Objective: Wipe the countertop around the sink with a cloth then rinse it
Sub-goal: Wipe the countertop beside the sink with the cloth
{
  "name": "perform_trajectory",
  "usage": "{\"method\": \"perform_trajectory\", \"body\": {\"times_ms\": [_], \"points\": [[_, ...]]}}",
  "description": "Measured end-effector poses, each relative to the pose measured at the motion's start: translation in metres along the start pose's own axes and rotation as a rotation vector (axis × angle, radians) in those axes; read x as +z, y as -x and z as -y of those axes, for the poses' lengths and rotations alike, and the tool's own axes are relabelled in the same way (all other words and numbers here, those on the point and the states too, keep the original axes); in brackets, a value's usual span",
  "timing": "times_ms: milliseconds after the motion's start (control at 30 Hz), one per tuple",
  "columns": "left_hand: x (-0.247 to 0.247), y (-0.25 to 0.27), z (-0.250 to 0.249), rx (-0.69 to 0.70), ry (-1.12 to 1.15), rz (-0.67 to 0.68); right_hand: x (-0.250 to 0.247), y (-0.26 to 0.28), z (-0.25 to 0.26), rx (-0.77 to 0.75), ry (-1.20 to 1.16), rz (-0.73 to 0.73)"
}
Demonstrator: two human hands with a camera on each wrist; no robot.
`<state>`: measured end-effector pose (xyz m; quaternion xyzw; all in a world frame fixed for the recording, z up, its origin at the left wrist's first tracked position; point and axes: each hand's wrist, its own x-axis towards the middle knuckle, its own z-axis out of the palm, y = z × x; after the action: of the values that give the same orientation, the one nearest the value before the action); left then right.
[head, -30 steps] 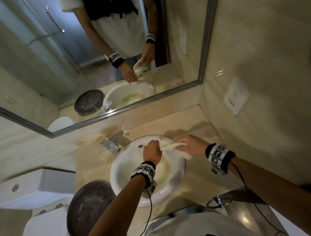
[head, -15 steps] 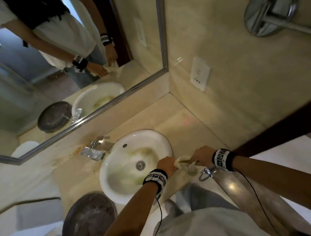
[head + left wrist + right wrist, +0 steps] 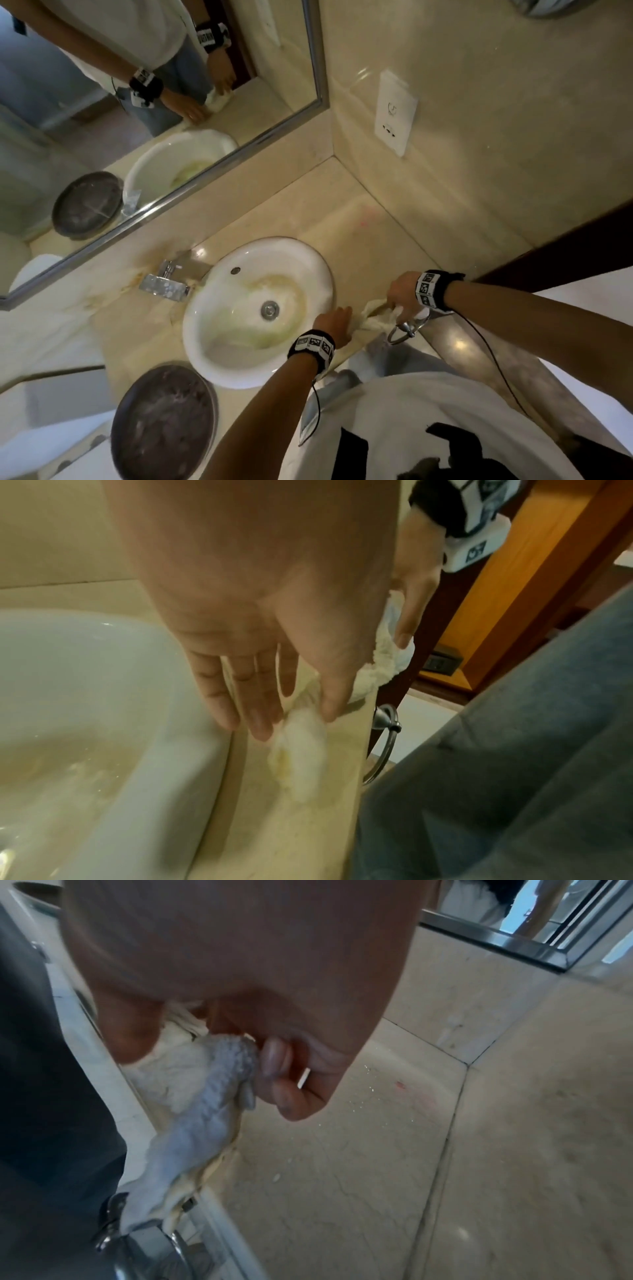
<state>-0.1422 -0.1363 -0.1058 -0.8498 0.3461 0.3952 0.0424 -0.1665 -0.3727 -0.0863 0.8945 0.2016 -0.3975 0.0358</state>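
Observation:
A twisted white cloth (image 3: 373, 319) lies along the front right edge of the beige countertop (image 3: 359, 240), just right of the white sink (image 3: 205, 359). My right hand (image 3: 394, 305) grips its right end, fingers curled round the cloth (image 3: 205, 1093). My left hand (image 3: 342, 322) lies by the sink rim with straight fingers (image 3: 257, 718). Their tips touch the cloth's left end (image 3: 301, 756), which is blurred. The sink basin (image 3: 85, 696) is wet and stained yellowish.
A chrome faucet (image 3: 164, 284) stands left of the sink. A dark round bowl (image 3: 164, 425) sits on the near left counter. A metal towel ring (image 3: 407, 329) hangs below the counter edge under my right hand. Mirror (image 3: 137, 102) behind, wall outlet (image 3: 394, 113) at right.
Both hands carried the cloth from above the sink basin to the front right counter edge. My left hand went from a closed grip on it to straight fingers.

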Motion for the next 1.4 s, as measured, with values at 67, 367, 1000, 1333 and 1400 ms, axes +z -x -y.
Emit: {"method": "perform_trajectory", "body": {"times_ms": [67, 367, 1000, 1333, 1400], "points": [[0.0, 0.001, -0.002, -0.013, -0.05, -0.013, 0.001, -0.003, -0.002, -0.018, 0.041, -0.025], [0.018, 0.0, -0.014, -0.126, -0.001, 0.031, 0.019, -0.024, 0.005, -0.073, 0.161, -0.056], [-0.028, -0.055, -0.01, -0.271, 0.14, -0.099, -0.009, -0.068, -0.044, 0.14, 0.1, -0.157], [-0.059, -0.086, -0.007, -0.314, 0.226, -0.11, -0.023, -0.095, -0.067, 0.217, -0.022, -0.173], [-0.062, -0.088, -0.005, -0.317, 0.22, -0.106, -0.022, -0.094, -0.072, 0.203, -0.057, -0.174]]}}
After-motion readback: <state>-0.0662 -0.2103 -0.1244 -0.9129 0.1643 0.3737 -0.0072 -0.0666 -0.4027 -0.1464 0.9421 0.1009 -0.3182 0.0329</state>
